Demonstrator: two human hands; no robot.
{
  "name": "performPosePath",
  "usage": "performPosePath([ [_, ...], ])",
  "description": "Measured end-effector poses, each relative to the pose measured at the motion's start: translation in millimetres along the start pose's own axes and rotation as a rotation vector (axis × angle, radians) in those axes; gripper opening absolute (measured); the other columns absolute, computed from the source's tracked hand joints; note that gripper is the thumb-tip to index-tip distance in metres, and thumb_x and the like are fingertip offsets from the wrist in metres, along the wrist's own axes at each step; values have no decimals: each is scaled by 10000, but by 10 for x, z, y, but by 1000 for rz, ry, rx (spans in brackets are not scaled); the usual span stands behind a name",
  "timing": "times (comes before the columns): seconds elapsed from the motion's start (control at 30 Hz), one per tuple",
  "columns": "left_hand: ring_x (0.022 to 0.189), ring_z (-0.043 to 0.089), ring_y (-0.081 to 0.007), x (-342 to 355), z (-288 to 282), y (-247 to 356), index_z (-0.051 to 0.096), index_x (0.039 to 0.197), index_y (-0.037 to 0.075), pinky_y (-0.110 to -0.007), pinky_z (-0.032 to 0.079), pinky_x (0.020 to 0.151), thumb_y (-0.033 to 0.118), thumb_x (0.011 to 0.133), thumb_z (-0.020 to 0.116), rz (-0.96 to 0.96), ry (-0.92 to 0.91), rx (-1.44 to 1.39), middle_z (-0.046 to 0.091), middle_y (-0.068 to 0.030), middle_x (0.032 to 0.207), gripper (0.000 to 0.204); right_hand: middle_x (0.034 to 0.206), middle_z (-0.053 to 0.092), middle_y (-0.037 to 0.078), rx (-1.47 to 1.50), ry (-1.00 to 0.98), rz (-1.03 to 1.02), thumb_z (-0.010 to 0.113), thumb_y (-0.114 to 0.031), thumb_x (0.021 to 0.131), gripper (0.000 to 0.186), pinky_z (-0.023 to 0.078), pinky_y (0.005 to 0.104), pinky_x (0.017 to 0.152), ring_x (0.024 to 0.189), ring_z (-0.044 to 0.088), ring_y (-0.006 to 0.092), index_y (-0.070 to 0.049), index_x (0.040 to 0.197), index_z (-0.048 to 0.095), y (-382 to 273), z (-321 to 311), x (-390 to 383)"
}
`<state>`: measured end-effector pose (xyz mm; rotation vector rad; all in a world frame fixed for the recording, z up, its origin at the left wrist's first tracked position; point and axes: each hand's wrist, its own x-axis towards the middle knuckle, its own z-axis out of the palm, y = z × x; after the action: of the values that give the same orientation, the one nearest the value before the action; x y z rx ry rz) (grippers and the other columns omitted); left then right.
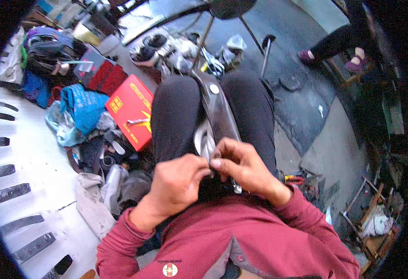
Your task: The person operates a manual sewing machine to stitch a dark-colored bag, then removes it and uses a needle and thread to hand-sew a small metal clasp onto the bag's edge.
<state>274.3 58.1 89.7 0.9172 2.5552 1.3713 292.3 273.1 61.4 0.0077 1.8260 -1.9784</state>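
Observation:
Across my lap, between my knees, lies a long, dark, shiny leather-like piece with a round white disc near its far end. At its near left side a light grey fold shows. My left hand is closed, thumb and fingers pinched together close to the near end of this fold. Opposite it, my right hand pinches at the same spot, fingers curled. The two sets of fingertips almost meet. What exactly sits between them is hidden. A small pale piece shows below my right hand.
On my left are a red box, a blue bag and heaped cloth. Shoes and plastic bags lie ahead, beside a stand's thin legs. Another person's foot is at the far right; a wooden frame stands at the right.

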Motion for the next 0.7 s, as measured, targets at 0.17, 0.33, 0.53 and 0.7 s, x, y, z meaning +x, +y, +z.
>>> performPosePath([
  [0.17,756,686,-374,-4,0,-49,647,990,31,-437,552,647,3,836,691,44,-16,-39,656,-173,839,163,857,630,228,-459,90,-432,703,-50,893,135,517,445,674,796,651,448,-19,976,600,-165,83,-18],
  [0.33,825,694,-417,-105,85,-79,644,1009,23,-438,544,668,11,894,682,-29,39,-149,660,-199,860,121,844,655,223,-517,116,-440,717,-30,860,141,542,459,651,801,675,457,-34,973,634,-192,176,-56],
  [0.53,794,701,-404,-166,157,-76,641,1006,58,-432,541,650,43,907,709,-79,45,-119,666,-165,847,121,729,634,51,-148,37,91,725,-150,953,176,479,308,585,649,619,149,-16,966,612,-13,98,21],
  [0.7,793,715,-397,-142,137,-12,649,1030,53,-425,552,652,45,904,714,-87,66,-88,690,-163,853,143,784,614,-7,155,-57,254,736,-216,965,222,450,284,608,716,563,63,-31,976,614,-18,17,42],
])
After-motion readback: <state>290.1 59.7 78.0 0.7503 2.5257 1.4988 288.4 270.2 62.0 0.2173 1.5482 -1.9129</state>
